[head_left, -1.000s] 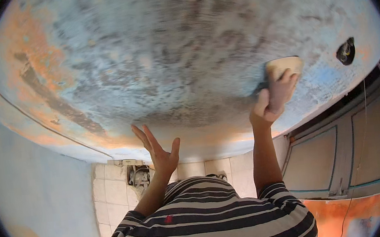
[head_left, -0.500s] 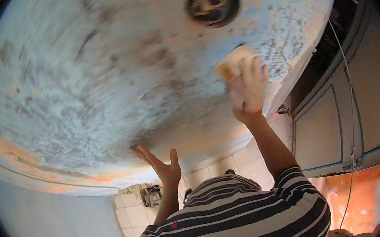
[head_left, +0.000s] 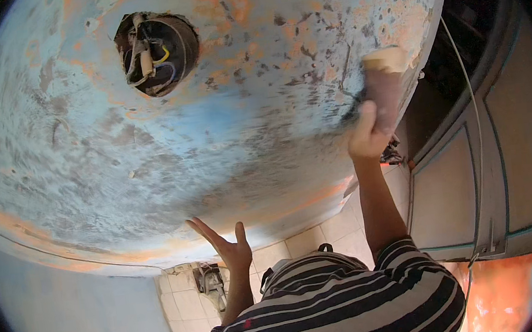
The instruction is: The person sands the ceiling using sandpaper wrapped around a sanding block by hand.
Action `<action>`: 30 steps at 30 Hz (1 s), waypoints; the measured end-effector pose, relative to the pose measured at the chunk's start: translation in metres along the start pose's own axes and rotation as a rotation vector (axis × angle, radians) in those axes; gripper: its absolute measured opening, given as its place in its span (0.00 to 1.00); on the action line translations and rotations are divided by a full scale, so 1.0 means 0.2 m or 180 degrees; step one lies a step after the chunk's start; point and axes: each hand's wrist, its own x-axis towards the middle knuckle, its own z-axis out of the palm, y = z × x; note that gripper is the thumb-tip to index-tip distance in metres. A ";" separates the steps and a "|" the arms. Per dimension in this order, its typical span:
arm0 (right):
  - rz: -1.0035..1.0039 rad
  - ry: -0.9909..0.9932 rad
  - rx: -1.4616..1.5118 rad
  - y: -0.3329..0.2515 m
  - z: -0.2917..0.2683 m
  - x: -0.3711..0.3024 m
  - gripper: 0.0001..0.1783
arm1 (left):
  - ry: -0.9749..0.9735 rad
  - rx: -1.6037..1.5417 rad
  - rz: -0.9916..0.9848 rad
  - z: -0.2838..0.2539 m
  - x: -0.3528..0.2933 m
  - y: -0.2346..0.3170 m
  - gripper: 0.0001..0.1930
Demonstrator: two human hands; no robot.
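My right hand (head_left: 368, 132) is closed round the lower end of a sanding block (head_left: 383, 87) with a mauve-brown face and a cream end. The block lies against the patchy blue, orange and grey wall (head_left: 230, 124), near its right edge; motion blurs it slightly. Lower down, to the left, my left hand (head_left: 230, 249) holds nothing. Its fingers are stretched and apart, the tips at or close to the wall; I cannot tell if they touch.
A round dark electrical box (head_left: 156, 55) with loose wires is set into the wall. At the right stands a grey panelled door (head_left: 441, 194) with a hanging cord (head_left: 475, 114). Light tiles (head_left: 190, 304) cover the floor, where a small grey device (head_left: 210, 280) lies.
My right hand has moved the sanding block rightward across the wall, toward its edge. The electrical box now appears further left as the view has turned. My left hand stays nearly in place.
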 end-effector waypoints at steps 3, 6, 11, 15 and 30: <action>-0.0379 0.0030 -0.1439 -0.02 0.04 -0.12 0.22 | 0.0103 0.0173 -0.0008 0.00 0.01 0.02 0.51; -0.1343 -0.1208 -0.2343 -0.09 0.05 -0.20 0.24 | 0.0127 0.0211 0.0040 0.04 0.02 0.01 0.52; 0.0019 -0.0163 -0.0753 -0.05 0.11 -0.23 0.23 | 0.0151 0.0088 0.0368 0.09 0.04 0.07 0.53; -0.1059 -0.1587 -0.1642 -0.11 0.18 -0.38 0.26 | 0.0215 0.0090 0.0374 0.02 0.07 0.06 0.53; -0.1381 -0.3207 -0.1408 -0.58 1.10 -0.85 0.34 | 0.0953 0.0150 -0.0142 -0.76 0.24 -0.43 0.53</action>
